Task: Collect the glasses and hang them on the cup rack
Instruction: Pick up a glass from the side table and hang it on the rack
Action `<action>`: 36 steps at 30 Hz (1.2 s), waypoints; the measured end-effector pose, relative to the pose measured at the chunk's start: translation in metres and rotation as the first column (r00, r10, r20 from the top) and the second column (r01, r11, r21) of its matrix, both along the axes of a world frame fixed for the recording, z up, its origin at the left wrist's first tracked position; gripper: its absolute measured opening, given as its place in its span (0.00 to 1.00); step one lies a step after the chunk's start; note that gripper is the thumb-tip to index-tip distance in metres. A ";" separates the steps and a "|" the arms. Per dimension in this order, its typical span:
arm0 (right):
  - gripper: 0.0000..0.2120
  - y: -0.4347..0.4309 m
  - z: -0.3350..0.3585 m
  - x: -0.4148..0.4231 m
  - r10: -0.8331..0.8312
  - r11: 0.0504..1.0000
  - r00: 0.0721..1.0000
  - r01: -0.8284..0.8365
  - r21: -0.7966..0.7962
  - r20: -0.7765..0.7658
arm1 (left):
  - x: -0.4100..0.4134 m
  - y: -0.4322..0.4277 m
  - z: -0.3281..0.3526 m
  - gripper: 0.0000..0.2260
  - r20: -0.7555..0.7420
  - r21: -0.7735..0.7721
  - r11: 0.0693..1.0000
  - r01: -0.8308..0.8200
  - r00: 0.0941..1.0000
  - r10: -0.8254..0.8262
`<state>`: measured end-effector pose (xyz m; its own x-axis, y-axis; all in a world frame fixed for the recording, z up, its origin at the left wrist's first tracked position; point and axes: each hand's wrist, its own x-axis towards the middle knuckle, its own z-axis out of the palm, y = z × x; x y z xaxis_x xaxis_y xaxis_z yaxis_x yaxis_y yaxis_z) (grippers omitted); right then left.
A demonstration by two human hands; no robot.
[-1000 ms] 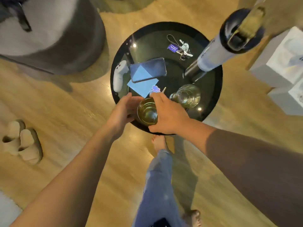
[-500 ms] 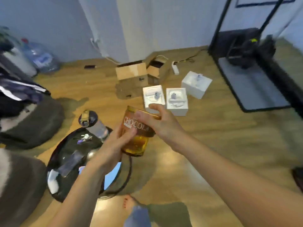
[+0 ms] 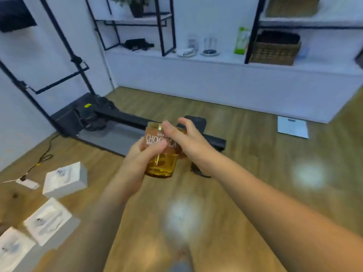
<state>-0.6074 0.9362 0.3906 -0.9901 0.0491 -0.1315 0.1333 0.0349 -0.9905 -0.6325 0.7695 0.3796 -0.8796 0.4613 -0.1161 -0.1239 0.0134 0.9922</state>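
Note:
An amber glass (image 3: 161, 165) with white "CHOCOLA" lettering is held upright in front of me, above the wooden floor. My left hand (image 3: 141, 161) wraps its left side and lower body. My right hand (image 3: 188, 142) grips its right side near the rim, with the fingers over the top edge. On the far white shelf stand two clear glasses upside down (image 3: 210, 44) on small round stands (image 3: 209, 53). Blur hides whether those stands are the cup rack.
A black treadmill (image 3: 121, 122) lies on the floor ahead, with black frame shelving (image 3: 163, 26) behind it. White boxes (image 3: 64, 179) sit on the floor at left beside a cable. A wicker basket (image 3: 275, 48) and a green carton rest on the shelf. A white scale (image 3: 292, 127) lies at right.
The glass was lifted off the round black table with both hands. My view has swung from the table to the shelf side of the room, the glass still held in both hands.

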 end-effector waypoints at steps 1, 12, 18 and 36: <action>0.46 0.033 -0.003 -0.001 -0.047 0.998 0.999 0.047 -0.036 0.019 | -0.012 0.037 -0.001 0.29 -0.002 0.017 1.000 0.012 1.000 -0.012; 0.31 0.360 -0.030 -0.051 -0.382 0.922 0.922 0.385 -0.048 0.064 | -0.135 0.403 -0.025 0.31 0.244 0.239 0.947 0.216 0.930 -0.274; 0.32 0.533 -0.026 -0.066 -0.499 0.860 0.862 0.505 -0.066 0.089 | -0.199 0.569 -0.012 0.31 0.212 0.262 0.886 0.383 0.872 -0.440; 0.36 0.845 -0.020 -0.445 -0.221 0.971 0.974 0.225 -0.078 0.058 | -0.453 0.817 -0.023 0.33 0.020 -0.079 0.991 0.106 0.994 -0.104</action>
